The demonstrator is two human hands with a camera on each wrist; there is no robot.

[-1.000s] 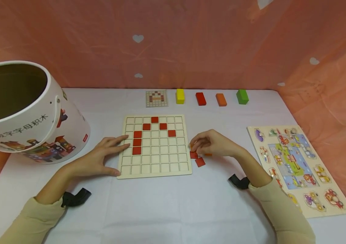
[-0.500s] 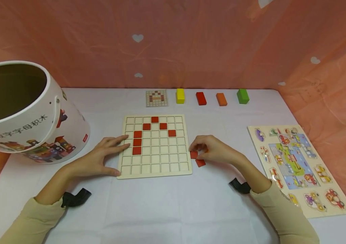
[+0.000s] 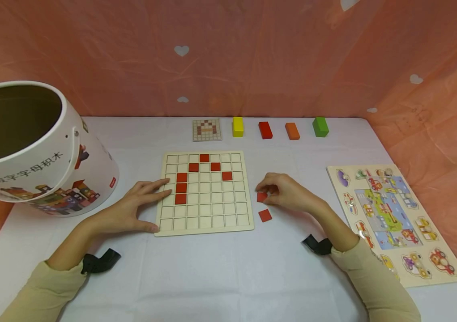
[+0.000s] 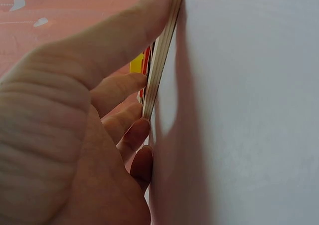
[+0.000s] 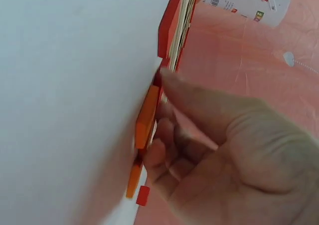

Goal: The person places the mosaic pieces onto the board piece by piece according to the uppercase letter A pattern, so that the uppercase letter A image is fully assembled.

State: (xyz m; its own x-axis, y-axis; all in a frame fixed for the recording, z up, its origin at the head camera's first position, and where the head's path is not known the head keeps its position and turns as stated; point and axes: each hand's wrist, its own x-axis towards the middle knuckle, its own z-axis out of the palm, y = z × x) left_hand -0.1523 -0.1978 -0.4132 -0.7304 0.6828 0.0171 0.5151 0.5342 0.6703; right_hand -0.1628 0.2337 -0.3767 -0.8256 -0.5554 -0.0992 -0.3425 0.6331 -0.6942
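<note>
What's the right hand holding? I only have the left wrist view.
Observer: The right hand pinches a red tile, off the board on its right side.

Operator: Copy. How many red tiles on the board itself?

Observer: Seven red tiles, seen from the head view.

Operator: Anything near the right hand that the head view misses?

Observer: Yes, the right wrist view shows an orange piece close by the fingers; whether they touch, I can't tell.
</note>
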